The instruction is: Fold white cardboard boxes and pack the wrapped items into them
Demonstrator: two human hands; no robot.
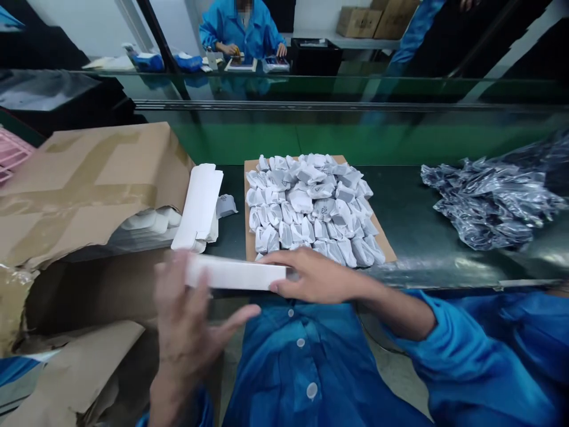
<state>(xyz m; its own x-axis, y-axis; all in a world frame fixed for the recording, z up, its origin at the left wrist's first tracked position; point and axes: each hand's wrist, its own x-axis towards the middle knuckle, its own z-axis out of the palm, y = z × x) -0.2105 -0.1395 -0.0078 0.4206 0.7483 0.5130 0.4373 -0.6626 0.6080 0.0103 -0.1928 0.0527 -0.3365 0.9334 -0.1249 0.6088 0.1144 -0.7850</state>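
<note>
A long, narrow white carton (pixel 240 274) is held level in front of my body, above the table's near edge. My right hand (pixel 306 276) grips its right end between thumb and fingers. At the carton's left end is my left hand (pixel 191 323), blurred by motion, with its fingers spread and thumb stretched out; whether it touches the carton I cannot tell. Just beyond, small items in white wrapping (pixel 311 201) lie heaped on a cardboard sheet (pixel 386 252). Left of them rests a stack of flat white cartons (pixel 198 204), with one wrapped item (pixel 226 206) beside it.
On the left lies a large, torn-open cardboard box (pixel 89 172) with white cartons inside. Crumpled clear plastic bags (pixel 493 201) cover part of the dark green table (pixel 400 196) at right. Behind a low green partition (pixel 267 133), a person in blue (pixel 249 29) handles flat objects.
</note>
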